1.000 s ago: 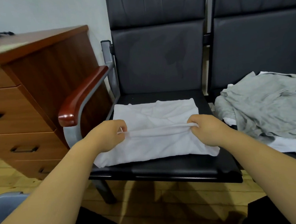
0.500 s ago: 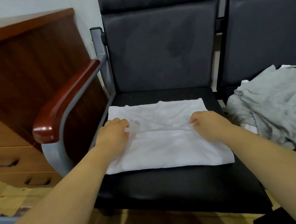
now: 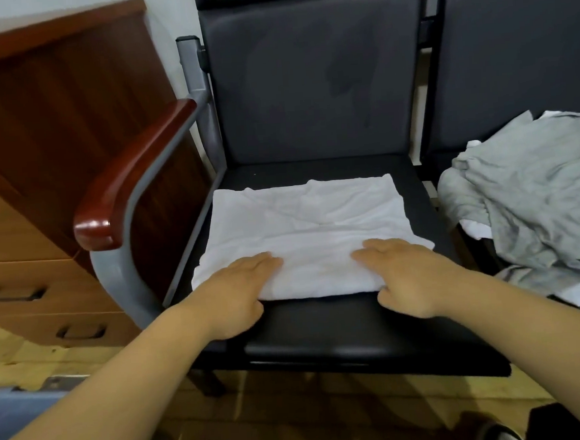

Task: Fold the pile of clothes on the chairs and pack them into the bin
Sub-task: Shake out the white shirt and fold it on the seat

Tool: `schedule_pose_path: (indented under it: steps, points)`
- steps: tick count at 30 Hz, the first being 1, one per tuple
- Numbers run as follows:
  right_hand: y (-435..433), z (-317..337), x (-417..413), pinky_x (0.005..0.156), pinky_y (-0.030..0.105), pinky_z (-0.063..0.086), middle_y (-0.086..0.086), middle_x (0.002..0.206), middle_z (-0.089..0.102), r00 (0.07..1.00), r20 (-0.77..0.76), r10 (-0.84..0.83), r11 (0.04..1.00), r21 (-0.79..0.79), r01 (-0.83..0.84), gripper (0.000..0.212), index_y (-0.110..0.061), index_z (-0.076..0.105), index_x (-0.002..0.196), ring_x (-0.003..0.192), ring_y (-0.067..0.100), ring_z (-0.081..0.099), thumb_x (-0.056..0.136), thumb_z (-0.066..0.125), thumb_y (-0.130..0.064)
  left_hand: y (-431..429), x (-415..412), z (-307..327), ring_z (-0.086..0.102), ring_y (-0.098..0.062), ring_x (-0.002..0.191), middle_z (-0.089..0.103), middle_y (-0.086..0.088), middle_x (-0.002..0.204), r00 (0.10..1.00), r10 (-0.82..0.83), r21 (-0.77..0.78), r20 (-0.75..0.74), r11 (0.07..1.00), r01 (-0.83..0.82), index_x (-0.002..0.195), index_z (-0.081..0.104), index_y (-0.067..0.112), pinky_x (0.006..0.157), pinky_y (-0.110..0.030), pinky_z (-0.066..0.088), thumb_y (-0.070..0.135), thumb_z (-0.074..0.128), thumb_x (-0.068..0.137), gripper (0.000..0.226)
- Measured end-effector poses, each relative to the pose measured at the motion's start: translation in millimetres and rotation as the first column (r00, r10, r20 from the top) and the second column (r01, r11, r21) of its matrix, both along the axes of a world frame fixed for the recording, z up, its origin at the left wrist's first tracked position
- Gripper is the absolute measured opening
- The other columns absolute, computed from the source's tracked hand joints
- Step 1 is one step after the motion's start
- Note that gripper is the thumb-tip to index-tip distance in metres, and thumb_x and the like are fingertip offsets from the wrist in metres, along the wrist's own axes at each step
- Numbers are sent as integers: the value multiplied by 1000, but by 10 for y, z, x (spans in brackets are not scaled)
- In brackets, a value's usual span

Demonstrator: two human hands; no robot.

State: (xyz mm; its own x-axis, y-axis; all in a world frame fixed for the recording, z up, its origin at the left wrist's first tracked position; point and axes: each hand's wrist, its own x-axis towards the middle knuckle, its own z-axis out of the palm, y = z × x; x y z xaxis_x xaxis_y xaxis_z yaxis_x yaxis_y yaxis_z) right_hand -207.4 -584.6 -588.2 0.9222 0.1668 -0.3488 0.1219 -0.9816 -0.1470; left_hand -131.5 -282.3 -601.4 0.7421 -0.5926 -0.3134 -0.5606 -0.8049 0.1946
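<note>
A white garment (image 3: 309, 225), folded into a flat rectangle, lies on the black seat (image 3: 341, 336) of the left chair. My left hand (image 3: 238, 292) lies flat with straight fingers on the garment's near left edge. My right hand (image 3: 412, 276) lies flat on its near right edge, thumb at the fold. A crumpled pile of grey and white clothes (image 3: 537, 195) covers the seat of the right chair. A corner of a grey-blue bin (image 3: 17, 407) shows at the bottom left, mostly hidden by my left forearm.
A wooden drawer cabinet (image 3: 38, 168) stands left of the chair. The chair's red-brown armrest (image 3: 131, 172) on a grey metal frame runs between cabinet and seat. Wooden floor (image 3: 312, 417) shows below the seat.
Both hands let go of the pinched fold near the garment's middle, moved back to its near edge and now lie flat on it. The camera moved closer.
</note>
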Motion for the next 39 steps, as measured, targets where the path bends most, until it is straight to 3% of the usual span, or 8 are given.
schedule_pose_path:
  steps: [4,8,11,13,16,19,31,39]
  points:
    - [-53,-188,-6,121,35,27,1,165,33,976,137,-167,984,92,155,60,-24,28,161,149,24,31,103,43,-19,-41,-24,-42,19,-20,156,18,1,171,992,93,-26,86,995,-91,164,20,30,126,-28,12,4,36,104,67]
    - [-61,-212,-66,110,38,42,4,147,56,958,207,-198,980,62,189,46,-25,49,148,132,26,52,104,42,-17,-10,-100,67,52,-27,133,52,-5,151,970,185,-49,158,983,-180,150,49,27,110,-33,39,6,43,102,52]
    - [-48,26,-166,85,33,49,-4,117,67,983,150,-101,995,5,101,29,-25,65,113,107,23,61,101,40,-17,136,-106,242,62,-25,107,68,-2,122,981,135,9,141,990,-137,119,65,26,92,-31,48,2,49,94,38]
    - [-48,228,-248,67,31,45,-8,86,63,992,79,-97,994,62,92,26,-22,57,79,85,20,59,98,42,-13,252,-132,376,62,-22,103,66,6,109,986,154,-5,61,988,-154,101,66,29,90,-30,48,0,51,91,34]
    - [-60,401,-281,64,38,44,-4,67,54,989,60,-137,980,150,127,32,-20,45,63,71,22,56,93,44,-9,359,-119,538,58,-22,87,58,6,85,981,185,33,53,982,-187,77,56,27,75,-32,45,-3,51,87,32]
    - [-39,461,-183,62,32,41,-1,75,56,978,122,-166,982,113,153,30,-19,47,66,74,20,55,94,44,-9,354,-16,640,48,-23,71,49,-2,74,956,265,-12,124,964,-266,71,45,18,64,-37,40,-5,48,85,27]
    - [-193,293,629,68,48,59,1,79,65,829,339,-445,891,265,370,23,-21,57,82,76,26,64,92,41,-8,-73,652,522,60,-24,75,63,-1,86,783,567,-349,256,809,-472,101,60,26,61,-35,50,13,50,97,17]
    - [-300,-74,1110,70,41,53,5,93,64,797,364,-483,871,298,392,25,-18,62,105,84,28,60,95,44,-3,-252,1053,96,61,-26,84,65,-4,98,748,622,-336,233,773,-538,107,59,26,83,-45,55,12,50,98,19]
